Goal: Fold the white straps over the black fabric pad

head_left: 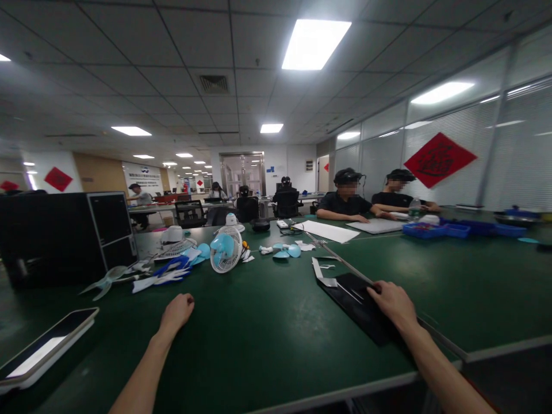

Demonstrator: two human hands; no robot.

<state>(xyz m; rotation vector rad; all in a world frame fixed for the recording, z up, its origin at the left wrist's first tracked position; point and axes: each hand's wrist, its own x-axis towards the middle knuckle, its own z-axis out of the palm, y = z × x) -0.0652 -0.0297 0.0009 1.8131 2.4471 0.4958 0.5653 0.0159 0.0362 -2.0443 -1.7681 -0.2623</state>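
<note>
My left hand (pixel 176 315) rests on the green tabletop (pixel 259 339) with its fingers curled into a loose fist, and nothing shows in it. Over on the right, my right hand (pixel 394 306) lies at the edge of a flat black sheet-like piece (pixel 351 305), thumb and fingers closed on it. I cannot tell whether the black piece is a bag or a folder. Thin white strips lie on top of it, and a bent white paper piece (pixel 319 270) is at its far end. The underside of my right hand is hidden.
A small fan (pixel 226 250) with blue blades stands ahead, beside blue-and-white gloves (pixel 168 271) and loose blades (pixel 287 251). A phone (pixel 47 345) lies at left, near a black computer case (pixel 64 238). Two co-workers (pixel 347 198) sit across, near blue trays (pixel 425 230).
</note>
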